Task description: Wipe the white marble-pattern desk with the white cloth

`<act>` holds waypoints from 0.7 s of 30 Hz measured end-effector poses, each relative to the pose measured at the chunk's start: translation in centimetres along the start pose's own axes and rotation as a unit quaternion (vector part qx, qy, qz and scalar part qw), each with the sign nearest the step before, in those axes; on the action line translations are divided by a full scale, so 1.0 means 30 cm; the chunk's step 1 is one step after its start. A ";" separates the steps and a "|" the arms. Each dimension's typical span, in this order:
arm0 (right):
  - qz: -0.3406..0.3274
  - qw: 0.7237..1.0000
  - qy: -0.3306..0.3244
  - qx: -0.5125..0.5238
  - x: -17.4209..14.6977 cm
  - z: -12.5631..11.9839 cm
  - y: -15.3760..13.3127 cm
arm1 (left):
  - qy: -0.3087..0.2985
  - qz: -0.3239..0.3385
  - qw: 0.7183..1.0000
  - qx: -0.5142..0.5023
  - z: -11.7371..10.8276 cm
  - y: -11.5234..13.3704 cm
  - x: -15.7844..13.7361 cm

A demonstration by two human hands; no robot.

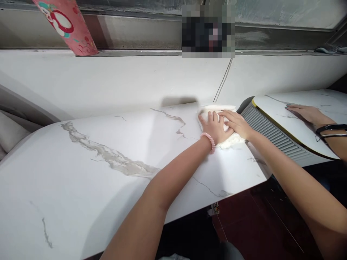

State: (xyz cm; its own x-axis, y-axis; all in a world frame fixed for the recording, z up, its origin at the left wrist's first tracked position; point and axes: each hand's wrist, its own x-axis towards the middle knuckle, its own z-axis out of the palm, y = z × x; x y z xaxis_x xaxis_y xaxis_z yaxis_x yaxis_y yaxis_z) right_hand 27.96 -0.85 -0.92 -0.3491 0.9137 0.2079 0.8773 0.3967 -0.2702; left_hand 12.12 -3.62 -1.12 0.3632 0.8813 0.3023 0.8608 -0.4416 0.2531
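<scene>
A white cloth (231, 142) lies bunched on the white marble-patterned tabletop (130, 137), near its right end. My left hand (216, 129), with a pink coiled band (209, 142) at the wrist, presses down on the cloth with its fingers spread. Beside it, my right hand (238, 124) also rests flat on the cloth, its fingers stretched to the left and close to the left hand. Part of the cloth is hidden under both hands.
Behind the table runs a white wall with a sill that bears a pink patterned box (72, 27). Right of the table stands another marble-topped piece with a ribbed side (273, 131); a co-worker's hand (307, 113) rests on its top. Thin cables (223, 79) hang down the wall.
</scene>
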 end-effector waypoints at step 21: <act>-0.057 0.997 0.016 -0.051 -0.439 0.000 -0.308 | -0.076 0.059 0.995 -0.013 -0.188 0.074 -0.472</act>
State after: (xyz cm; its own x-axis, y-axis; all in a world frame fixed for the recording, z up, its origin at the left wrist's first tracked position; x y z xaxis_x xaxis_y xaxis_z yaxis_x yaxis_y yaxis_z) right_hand 24.45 -16.56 -1.15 -0.4402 0.8590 0.2613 0.8614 0.4861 -0.1470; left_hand 6.89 -18.03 0.37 0.5130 0.8371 0.1897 0.8000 -0.5465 0.2477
